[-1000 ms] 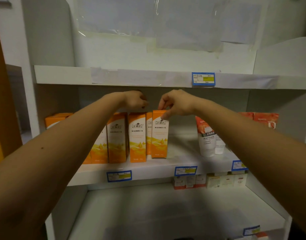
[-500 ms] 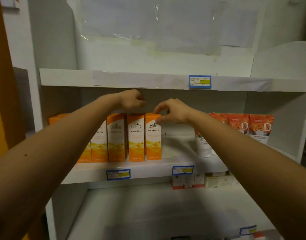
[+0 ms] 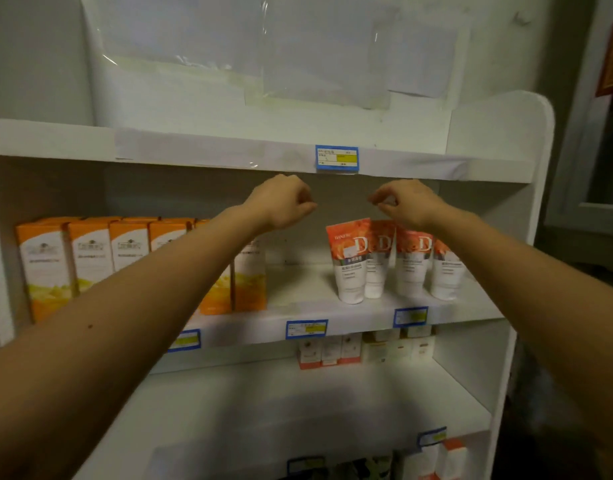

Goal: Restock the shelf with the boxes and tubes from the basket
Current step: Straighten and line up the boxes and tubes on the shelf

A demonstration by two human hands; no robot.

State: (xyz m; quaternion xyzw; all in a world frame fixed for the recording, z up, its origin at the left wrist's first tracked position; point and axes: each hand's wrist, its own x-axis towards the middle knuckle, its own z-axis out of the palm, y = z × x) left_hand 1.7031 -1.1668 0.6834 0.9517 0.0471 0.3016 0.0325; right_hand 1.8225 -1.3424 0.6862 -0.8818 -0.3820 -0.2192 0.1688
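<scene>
Both hands raised: left hand (image 3: pixel 285 203) fingers curled together, gripping nothing, orange boxes (image 3: pixel 90 261) at its eight o'clock; right hand (image 3: pixel 406 203) likewise, tubes (image 3: pixel 349 271) at six o'clock.

White shelf (image 3: pixel 298 289), orange boxes (image 3: pixel 90 258) standing left, tubes (image 3: pixel 350 268) upright right

matt white shelf (image 3: pixel 350 317), glossy tubes (image 3: pixel 350 265)

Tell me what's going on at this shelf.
A person is restocking a white shelf. Both hands hover before the middle level, left hand and right hand with fingers curled, holding nothing. Orange boxes stand in a row on the left, orange-and-white tubes on the right, a gap between them.
</scene>
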